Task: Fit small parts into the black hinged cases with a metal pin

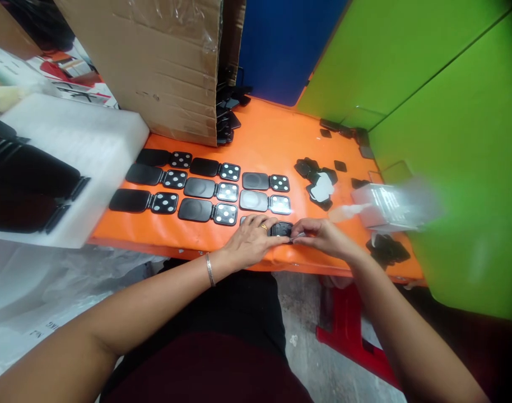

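A black hinged folding case (pixel 282 229) lies at the near edge of the orange tabletop. My left hand (pixel 251 242) rests over its left part, fingers across it and thumb along the near edge, holding it in place. At the right edge of the case, my right hand (pixel 321 236) is closed in a pinch; a small pale sliver shows at the fingertips, too small to name. Rows of similar opened cases lie beyond and to the left, such as one case (pixel 196 210). Their right halves carry light round dots. Part of the case under my hands is hidden.
A tall cardboard box (pixel 167 73) with black pieces stands behind the rows. White foam (pixel 83 123) is at left. At right are a pile of black pieces (pixel 304 166) with white sheets (pixel 322 187), a clear box (pixel 384 207), more black pieces (pixel 388 251) and green panels (pixel 461 168).
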A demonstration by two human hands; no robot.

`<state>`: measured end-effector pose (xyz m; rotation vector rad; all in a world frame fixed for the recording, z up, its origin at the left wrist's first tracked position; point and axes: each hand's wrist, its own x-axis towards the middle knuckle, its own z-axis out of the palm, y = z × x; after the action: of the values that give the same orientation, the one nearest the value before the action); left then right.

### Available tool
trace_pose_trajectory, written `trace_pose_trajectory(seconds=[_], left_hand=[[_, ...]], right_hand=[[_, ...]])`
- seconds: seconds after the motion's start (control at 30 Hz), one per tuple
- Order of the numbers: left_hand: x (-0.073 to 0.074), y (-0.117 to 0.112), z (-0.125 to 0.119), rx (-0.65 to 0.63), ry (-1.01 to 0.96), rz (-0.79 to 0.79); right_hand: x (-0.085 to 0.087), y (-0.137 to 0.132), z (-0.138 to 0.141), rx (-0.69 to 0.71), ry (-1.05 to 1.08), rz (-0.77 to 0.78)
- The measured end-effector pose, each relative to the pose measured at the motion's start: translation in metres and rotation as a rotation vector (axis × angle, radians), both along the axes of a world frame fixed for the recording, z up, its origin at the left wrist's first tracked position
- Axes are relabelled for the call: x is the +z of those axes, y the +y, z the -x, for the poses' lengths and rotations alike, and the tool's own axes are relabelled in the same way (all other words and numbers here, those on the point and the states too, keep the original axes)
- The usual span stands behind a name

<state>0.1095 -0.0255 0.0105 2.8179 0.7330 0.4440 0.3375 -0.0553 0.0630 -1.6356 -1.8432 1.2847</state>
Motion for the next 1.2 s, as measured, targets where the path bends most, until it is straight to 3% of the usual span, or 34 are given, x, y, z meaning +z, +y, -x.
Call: trace_pose_trajectory(seconds=[0.13,0.33,0.5,0.57,0.7,0.8,0.9,1.0,1.2], left_hand=[[0.0,0.001,0.0,-0.015,0.007,-0.014],[0.002,0.002,-0.001,-0.017,0.027,-0.016],[0.002,0.0,-0.001,-0.008,-0.001,0.002],[0.002,0.0,-0.001,-0.004,-0.003,0.003],[0.003,0.0,0.0,-0.013,0.01,0.004],[0.003,0.001,0.001,-0.023,0.016,0.009],[0.003,0.001,0.002,-0.022,0.01,0.011],[0.001,0.0,0.001,-0.005,-0.009,0.011],[0.0,-0.002,0.001,0.006,-0.04,0.003]], right_hand=[[0.003,-0.001,0.001,0.019,-0.014,-0.008],[0.012,0.009,-0.009,0.102,0.232,0.238],[0.005,0.006,-0.011,-0.216,0.194,0.055],[-0.003,0.007,-0.009,-0.277,0.137,-0.013],[-0.015,0.011,0.004,-0.161,-0.084,-0.179],[-0.012,0.012,0.02,-0.022,-0.366,-0.313],[-0.005,0.013,0.03,0.045,-0.538,-0.318],[0.0,0.013,0.029,0.025,-0.503,-0.255],[-0.005,0.006,0.021,-0.188,-0.386,-0.201]])
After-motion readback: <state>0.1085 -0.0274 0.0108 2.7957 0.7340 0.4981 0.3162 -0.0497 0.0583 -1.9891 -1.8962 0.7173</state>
